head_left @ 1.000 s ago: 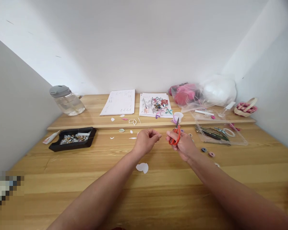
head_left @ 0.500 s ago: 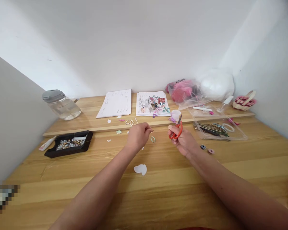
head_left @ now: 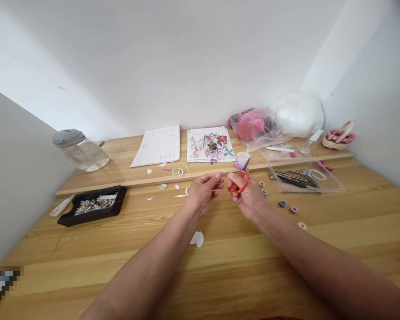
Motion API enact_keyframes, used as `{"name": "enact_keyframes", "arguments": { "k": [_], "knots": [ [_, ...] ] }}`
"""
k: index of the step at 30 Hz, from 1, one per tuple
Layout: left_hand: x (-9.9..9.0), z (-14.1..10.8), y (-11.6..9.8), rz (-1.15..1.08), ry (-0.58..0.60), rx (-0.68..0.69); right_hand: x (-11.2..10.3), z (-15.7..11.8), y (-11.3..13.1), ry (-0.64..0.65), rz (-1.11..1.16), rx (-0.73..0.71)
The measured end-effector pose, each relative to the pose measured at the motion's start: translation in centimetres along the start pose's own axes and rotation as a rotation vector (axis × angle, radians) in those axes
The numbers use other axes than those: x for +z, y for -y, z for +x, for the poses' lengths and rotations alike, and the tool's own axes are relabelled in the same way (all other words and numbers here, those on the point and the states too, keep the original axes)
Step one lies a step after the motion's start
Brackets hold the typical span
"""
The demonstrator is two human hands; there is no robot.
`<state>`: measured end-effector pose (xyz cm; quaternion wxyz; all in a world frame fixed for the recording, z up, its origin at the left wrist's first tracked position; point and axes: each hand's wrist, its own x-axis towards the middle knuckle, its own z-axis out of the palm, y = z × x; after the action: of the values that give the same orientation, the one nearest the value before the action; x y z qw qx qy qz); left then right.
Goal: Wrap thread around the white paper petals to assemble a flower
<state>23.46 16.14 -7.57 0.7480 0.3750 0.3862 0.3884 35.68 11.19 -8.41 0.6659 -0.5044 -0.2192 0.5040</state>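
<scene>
My right hand (head_left: 248, 195) is closed around a pair of scissors with orange handles (head_left: 239, 183), the dark blades pointing up and away from me. Its thumb and forefinger are pinched towards my left hand (head_left: 205, 190), whose fingertips are pressed together close by. Whatever the left fingers hold is too small to make out. Below the left wrist lies a white paper piece (head_left: 197, 239). Thin white cut pieces (head_left: 183, 193) and a green-edged leaf shape (head_left: 163, 186) rest on the table left of that hand.
At left are a black tray of beads (head_left: 93, 207), a tube (head_left: 62, 206) and a water jar (head_left: 82, 150). Behind my hands, wire flowers (head_left: 216, 144) lie on paper. Right are a clear plastic box (head_left: 333, 184), small spools (head_left: 294, 209) and a little basket (head_left: 338, 138).
My left hand has moved right and turned, coming close to my right hand. The right hand, still holding the scissors, has shifted slightly left. The view has moved a little.
</scene>
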Motion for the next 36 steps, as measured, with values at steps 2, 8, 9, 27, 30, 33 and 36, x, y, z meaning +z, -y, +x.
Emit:
{"name": "enact_keyframes", "arguments": {
  "k": [2,8,9,27,30,33,36],
  "knots": [
    [0.1,0.0,0.0,-0.057,0.005,-0.022,-0.1,0.0,-0.2,0.004,-0.017,0.0],
    [0.0,0.0,0.2,-0.179,-0.004,-0.037,-0.1,0.0,-0.7,0.028,-0.074,-0.012],
    [0.0,0.0,0.3,-0.203,-0.004,-0.033,-0.1,0.0,-0.7,0.025,-0.083,-0.009],
    [-0.5,0.2,0.6,-0.358,0.104,-0.097,-0.5,0.1,-1.3,0.025,-0.235,0.021],
    [-0.7,0.2,0.6,-0.339,0.103,-0.105,-0.6,0.2,-1.4,0.025,-0.224,0.036],
    [-0.8,0.2,0.7,-0.322,0.112,-0.103,-0.8,0.4,-1.4,0.042,-0.219,0.033],
    [-0.9,0.3,0.9,-0.312,0.139,-0.091,-0.9,0.5,-1.3,0.048,-0.23,0.024]
  ]
}}
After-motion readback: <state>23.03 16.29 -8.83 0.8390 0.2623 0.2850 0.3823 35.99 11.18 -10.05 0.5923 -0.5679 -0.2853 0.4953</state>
